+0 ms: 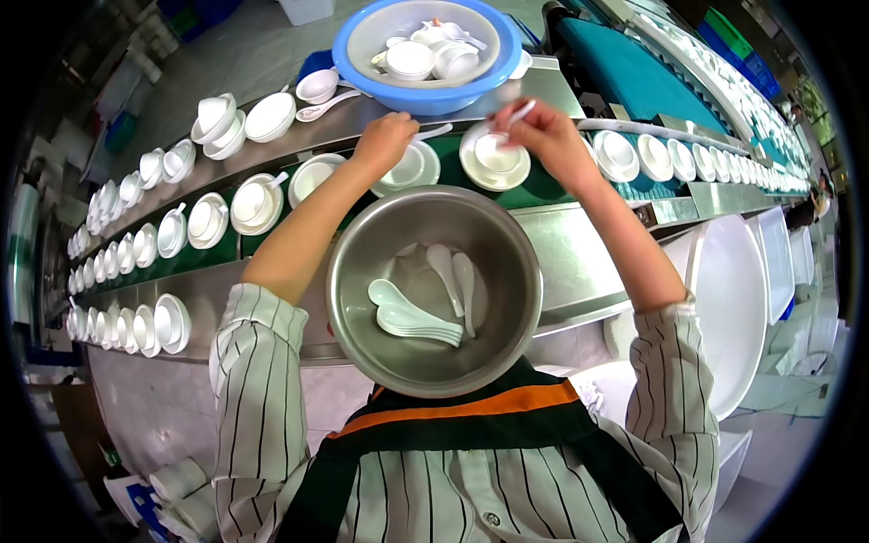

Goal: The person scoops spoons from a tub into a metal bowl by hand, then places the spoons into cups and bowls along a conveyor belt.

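Observation:
My left hand (386, 142) is closed, with a white spoon (434, 132) sticking out of it to the right, over a plate with a bowl (412, 168) on the green conveyor belt. My right hand (540, 132) pinches a second white spoon (522, 110) above a small bowl (498, 154) that sits on a plate. The fingers partly hide both spoons. Close to my body, below the hands, is a steel basin (518, 271). Several white spoons (421, 324) lie inside it, some of them nested.
Beyond the belt stands a blue tub (348, 68) with white bowls and spoons in its inner basin. Rows of stacked dishes (206, 220) line the belt and the steel ledges at left. More plates (654, 157) run off to the right, where a large white tub (729, 308) stands.

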Demonstrator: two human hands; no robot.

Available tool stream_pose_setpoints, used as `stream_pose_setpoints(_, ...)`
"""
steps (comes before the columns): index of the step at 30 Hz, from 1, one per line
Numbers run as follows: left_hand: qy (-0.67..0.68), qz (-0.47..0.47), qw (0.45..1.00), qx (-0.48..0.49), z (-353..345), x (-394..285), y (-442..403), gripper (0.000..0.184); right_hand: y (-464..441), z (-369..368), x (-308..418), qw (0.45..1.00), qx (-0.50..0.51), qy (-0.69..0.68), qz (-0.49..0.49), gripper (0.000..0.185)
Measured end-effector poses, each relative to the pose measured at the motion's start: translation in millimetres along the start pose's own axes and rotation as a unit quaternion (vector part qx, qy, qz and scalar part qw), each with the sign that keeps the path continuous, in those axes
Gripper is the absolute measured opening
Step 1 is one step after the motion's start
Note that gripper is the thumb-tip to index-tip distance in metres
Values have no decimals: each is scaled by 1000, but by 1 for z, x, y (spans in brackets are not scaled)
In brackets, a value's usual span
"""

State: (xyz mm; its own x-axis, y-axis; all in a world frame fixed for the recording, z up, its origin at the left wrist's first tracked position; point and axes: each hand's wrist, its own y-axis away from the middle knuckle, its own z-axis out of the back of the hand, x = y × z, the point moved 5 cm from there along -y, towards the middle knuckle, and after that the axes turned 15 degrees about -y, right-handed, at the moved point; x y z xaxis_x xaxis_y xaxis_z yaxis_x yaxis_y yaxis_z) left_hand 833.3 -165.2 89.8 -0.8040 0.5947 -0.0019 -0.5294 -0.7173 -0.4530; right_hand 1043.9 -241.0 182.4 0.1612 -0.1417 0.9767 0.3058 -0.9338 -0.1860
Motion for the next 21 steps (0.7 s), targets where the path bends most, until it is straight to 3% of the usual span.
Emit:
stream_pose_setpoints(1, -7, -14, 1000, 18, -4, -1, 1, 9, -10, 22, -7, 996, -83, -15, 19, 11)
stream_pose_setpoints(3, -9, 8, 995, 96, -3, -2, 0, 14, -33, 65, -55, 988, -136, -71, 18, 15)
stream_pose_setpoints(5, -17, 56, 982, 181, 3, -6, -1, 17, -36, 85, -97, 979, -188, -58, -56, 20)
stream_pose_setpoints(7, -31, 21, 996, 84, 29, -13, 6, 22, -33, 84, -115, 981, -121, 20, -152, 31)
stream_pose_setpoints(8, -30, 2, 999, 34, 42, -14, 11, 23, -29, 90, -119, 975, -139, 93, -145, 41)
stream_pose_setpoints(9, -27, -16, 999, -13, 59, -19, 17, 24, -25, 86, -103, 960, -142, 216, -112, 44)
stream_pose_setpoints(10, 5, -5, 1000, 19, 82, -32, 24, 25, -19, 75, -76, 920, -138, 366, 3, 40)
stream_pose_setpoints(11, 51, -5, 993, 111, 104, -50, 35, 25, -13, 56, -51, 847, -130, 501, 124, 36)
stream_pose_setpoints(12, 96, -6, 975, 198, 117, -69, 51, 25, -8, 36, -37, 864, -58, 481, 136, 34)
stream_pose_setpoints(14, 157, -147, 944, 250, 120, -105, 94, 31, 11, -13, -8, 882, 82, 435, 159, 31)
stream_pose_setpoints(15, 122, -211, 925, 293, 114, -123, 117, 38, 24, -44, -9, 880, 194, 429, 59, 20)
stream_pose_setpoints(16, 122, -240, 915, 300, 109, -136, 134, 42, 45, -70, -19, 800, 335, 495, 41, 19)
stream_pose_setpoints(17, 107, -221, 892, 379, 105, -145, 141, 39, 67, -87, -34, 746, 453, 482, 73, 18)
stream_pose_setpoints(18, 104, -225, 898, 362, 97, -157, 142, 35, 89, -91, -56, 691, 515, 506, -35, 17)
stream_pose_setpoints(19, 100, -230, 905, 344, 89, -163, 144, 32, 112, -93, -81, 591, 566, 574, -24, 18)
stream_pose_setpoints(21, 99, -222, 901, 359, 86, -168, 143, 29, 121, -94, -56, 576, 580, 576, 3, 18)
